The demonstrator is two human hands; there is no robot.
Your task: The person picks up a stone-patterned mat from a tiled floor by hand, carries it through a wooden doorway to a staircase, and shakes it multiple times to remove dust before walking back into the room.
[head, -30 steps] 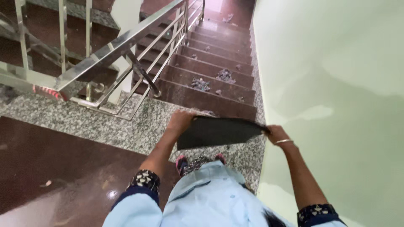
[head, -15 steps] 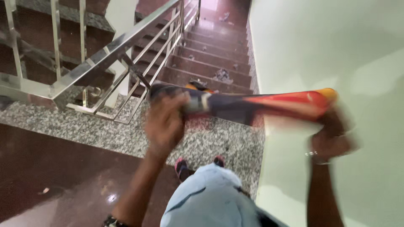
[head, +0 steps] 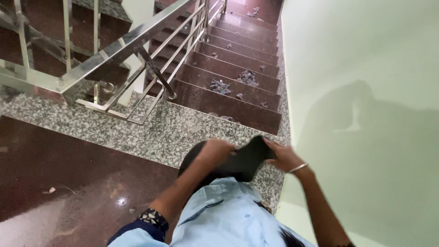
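The cloth (head: 244, 160) has come back down: half a second ago I had it stretched wide and high across the frame, showing red and orange, and now it hangs bunched and dark at lower centre, just above my light blue top (head: 228, 215). My hands have drawn close together too. The left hand (head: 216, 151) is clamped on the cloth's left part, fingers curled over it. The right hand (head: 284, 158), with a thin bangle (head: 297, 168) at the wrist, pinches the cloth's upper right corner, its grip closed on the fabric. The cloth sags between the two hands and hides my feet.

Below it I see the grey speckled granite edge of the landing (head: 183, 132), with the dark red floor (head: 68, 174) at lower left. Dark red stairs (head: 228, 87) run down toward the top centre of the frame, with tufts of grey lint (head: 220, 86) lying on several steps. A steel railing (head: 123, 50) crosses the upper left. The pale green wall (head: 366, 91) fills the right side.
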